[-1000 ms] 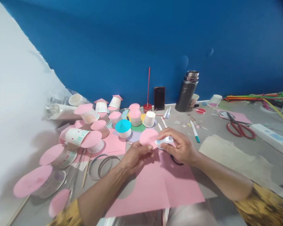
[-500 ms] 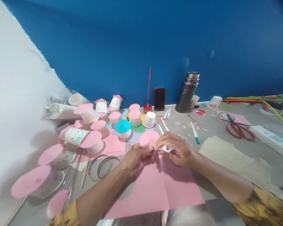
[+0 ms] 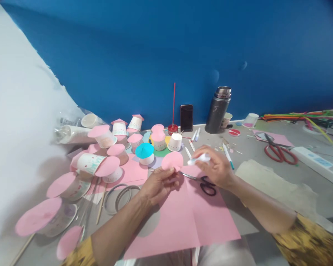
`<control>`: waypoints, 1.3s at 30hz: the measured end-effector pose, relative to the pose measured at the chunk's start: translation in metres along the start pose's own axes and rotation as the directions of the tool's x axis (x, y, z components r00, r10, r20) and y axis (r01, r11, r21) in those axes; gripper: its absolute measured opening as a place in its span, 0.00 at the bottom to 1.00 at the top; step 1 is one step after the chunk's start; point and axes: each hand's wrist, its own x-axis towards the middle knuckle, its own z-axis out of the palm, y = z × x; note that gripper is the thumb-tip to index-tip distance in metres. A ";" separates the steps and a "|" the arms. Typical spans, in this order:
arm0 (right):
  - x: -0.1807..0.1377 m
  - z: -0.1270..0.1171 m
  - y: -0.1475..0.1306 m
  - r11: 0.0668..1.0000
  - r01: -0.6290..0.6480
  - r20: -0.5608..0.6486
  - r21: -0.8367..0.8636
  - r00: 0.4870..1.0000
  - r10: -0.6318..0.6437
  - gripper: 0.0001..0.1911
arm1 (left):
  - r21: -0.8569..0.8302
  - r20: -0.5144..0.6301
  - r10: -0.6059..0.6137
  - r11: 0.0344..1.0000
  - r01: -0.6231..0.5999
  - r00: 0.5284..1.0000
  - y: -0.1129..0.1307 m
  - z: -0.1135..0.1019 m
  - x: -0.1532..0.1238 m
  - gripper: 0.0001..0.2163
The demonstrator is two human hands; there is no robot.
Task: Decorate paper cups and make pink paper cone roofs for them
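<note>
My left hand [image 3: 163, 183] pinches the lower edge of a pink paper disc [image 3: 172, 162] between thumb and fingers. In my right hand [image 3: 215, 166] is a small white tube [image 3: 199, 159], held to the right of the disc and apart from it. Dark-handled scissors [image 3: 208, 186] lie below my right hand on a large pink sheet [image 3: 183, 221] that has a round cut-out at its left. Just behind the disc stand an upturned white paper cup [image 3: 175, 142] and a cup topped with a blue paper cone [image 3: 144, 150].
Several decorated cups with pink paper tops [image 3: 91, 163] crowd the left side. Grey rings [image 3: 122, 197] lie near my left forearm. At the back stand a phone [image 3: 186, 117] and a dark flask [image 3: 218, 111]. Red-handled scissors [image 3: 280, 153] and a power strip [image 3: 316, 162] lie at right.
My right hand has lifted away from the disc with the white tube, uncovering the dark-handled scissors. The left hand keeps its hold on the disc, which sits slightly farther left.
</note>
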 end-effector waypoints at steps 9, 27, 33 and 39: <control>0.005 0.019 0.002 0.411 -0.807 0.457 0.424 0.582 0.673 0.18 | -0.129 0.008 0.050 0.990 -0.048 0.999 -0.004 0.009 -0.001 0.10; -0.002 0.035 -0.001 0.439 -0.770 0.347 0.463 0.614 0.709 0.20 | 0.047 0.002 0.009 0.999 -0.009 1.000 -0.014 0.010 0.000 0.17; -0.004 0.038 0.000 0.463 -0.740 0.273 0.488 0.633 0.725 0.16 | 0.041 -0.022 0.028 0.999 -0.027 0.999 -0.015 0.012 0.001 0.15; -0.008 0.040 0.006 0.454 -0.750 0.257 0.481 0.615 0.745 0.14 | 0.054 -0.034 0.028 0.998 -0.026 0.999 -0.013 0.014 -0.001 0.15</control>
